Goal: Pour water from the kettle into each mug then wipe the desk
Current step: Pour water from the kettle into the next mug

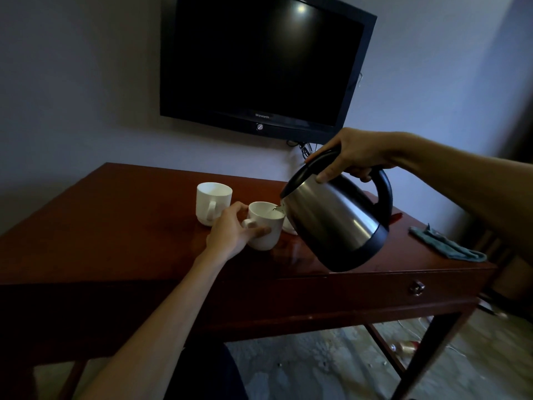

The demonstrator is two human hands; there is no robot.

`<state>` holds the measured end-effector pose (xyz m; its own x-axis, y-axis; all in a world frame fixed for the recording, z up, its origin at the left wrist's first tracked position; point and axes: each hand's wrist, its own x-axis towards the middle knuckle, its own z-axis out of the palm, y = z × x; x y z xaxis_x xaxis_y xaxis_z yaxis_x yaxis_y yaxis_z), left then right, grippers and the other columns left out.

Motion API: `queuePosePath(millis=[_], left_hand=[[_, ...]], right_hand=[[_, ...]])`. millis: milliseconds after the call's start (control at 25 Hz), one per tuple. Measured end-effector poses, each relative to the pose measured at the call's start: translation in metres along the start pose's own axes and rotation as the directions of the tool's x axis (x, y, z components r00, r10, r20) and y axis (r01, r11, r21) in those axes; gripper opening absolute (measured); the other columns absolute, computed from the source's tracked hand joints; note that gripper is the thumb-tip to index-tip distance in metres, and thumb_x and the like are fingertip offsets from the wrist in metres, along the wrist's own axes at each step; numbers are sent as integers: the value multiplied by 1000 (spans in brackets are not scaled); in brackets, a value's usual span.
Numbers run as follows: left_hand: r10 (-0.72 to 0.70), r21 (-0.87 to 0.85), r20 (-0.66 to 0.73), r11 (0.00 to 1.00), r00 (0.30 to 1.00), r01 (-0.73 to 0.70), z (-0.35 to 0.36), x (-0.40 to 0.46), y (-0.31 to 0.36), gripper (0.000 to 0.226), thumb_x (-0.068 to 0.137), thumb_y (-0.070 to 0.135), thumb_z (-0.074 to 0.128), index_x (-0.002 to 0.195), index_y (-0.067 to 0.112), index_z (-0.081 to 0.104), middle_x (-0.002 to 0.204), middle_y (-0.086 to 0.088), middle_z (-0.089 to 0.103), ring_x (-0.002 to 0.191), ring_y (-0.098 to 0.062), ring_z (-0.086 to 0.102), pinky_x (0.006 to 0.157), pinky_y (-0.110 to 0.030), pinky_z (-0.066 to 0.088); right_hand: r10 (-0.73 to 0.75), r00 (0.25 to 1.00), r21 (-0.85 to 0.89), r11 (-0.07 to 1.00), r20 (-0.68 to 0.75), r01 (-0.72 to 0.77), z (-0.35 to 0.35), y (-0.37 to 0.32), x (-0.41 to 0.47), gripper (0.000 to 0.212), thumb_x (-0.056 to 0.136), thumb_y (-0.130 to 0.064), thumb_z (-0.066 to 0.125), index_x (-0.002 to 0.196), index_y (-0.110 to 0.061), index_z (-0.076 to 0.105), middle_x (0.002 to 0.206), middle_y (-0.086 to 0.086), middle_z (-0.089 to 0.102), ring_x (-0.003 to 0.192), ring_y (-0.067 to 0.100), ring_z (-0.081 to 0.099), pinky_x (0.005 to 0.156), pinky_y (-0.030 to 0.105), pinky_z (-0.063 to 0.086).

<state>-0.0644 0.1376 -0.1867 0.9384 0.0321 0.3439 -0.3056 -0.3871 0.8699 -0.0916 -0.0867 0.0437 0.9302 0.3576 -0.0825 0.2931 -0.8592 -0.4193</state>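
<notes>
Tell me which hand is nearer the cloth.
Right. The right hand grips the kettle handle above the desk, up and left of the cloth. The left hand holds a mug, farther left.

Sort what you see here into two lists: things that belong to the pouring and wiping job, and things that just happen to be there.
Part of the job:
kettle, held tilted by the right hand
front mug, steadied by the left hand
back mug
third mug, mostly hidden behind the kettle
cloth
desk

Just there:
television on the wall
clutter on the floor
</notes>
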Motion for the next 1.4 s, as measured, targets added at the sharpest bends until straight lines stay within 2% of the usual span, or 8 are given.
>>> queuePosePath(millis=[320,520,840,1040,1400], left_hand=[[3,-16,9,1000,1000,-3,1,0,-1,63,75,35,88,126,15,58,108,6,59,105,-14,54,88,-34,46],[-5,-14,13,1000,1000,6,0,1,-1,62,74,35,88,125,15,59,109,6,60,109,-16,56,96,-41,51],[-8,-13,11,1000,1000,9,-1,-1,-3,64,71,44,89,123,21,58,110,2,67,108,-22,63,94,-53,55],[-23,-24,16,999,1000,23,-1,-2,-1,69,71,46,88,127,20,57,119,-2,68,114,-24,62,97,-53,54],[-24,-43,19,999,1000,25,-2,-3,0,71,71,44,88,130,18,57,119,-5,68,113,-25,62,97,-53,53]], right_hand=[[-5,1000,-18,1000,12,5,-2,-4,1,43,82,-18,80,123,-22,71,50,0,45,40,11,37,38,23,38],[-8,1000,-33,999,9,8,-2,-6,1,42,83,-17,79,124,-22,71,48,-2,46,39,10,37,38,22,38],[-10,1000,-30,999,14,11,-1,-7,2,43,82,-18,80,124,-22,71,48,-1,44,39,11,36,38,23,39],[-6,1000,-37,999,21,7,-1,-10,4,44,82,-18,80,124,-21,71,47,-1,43,38,11,35,39,24,38],[4,1000,-32,999,17,-4,-1,-10,4,45,81,-18,81,125,-23,70,46,-1,41,39,11,35,38,24,38]])
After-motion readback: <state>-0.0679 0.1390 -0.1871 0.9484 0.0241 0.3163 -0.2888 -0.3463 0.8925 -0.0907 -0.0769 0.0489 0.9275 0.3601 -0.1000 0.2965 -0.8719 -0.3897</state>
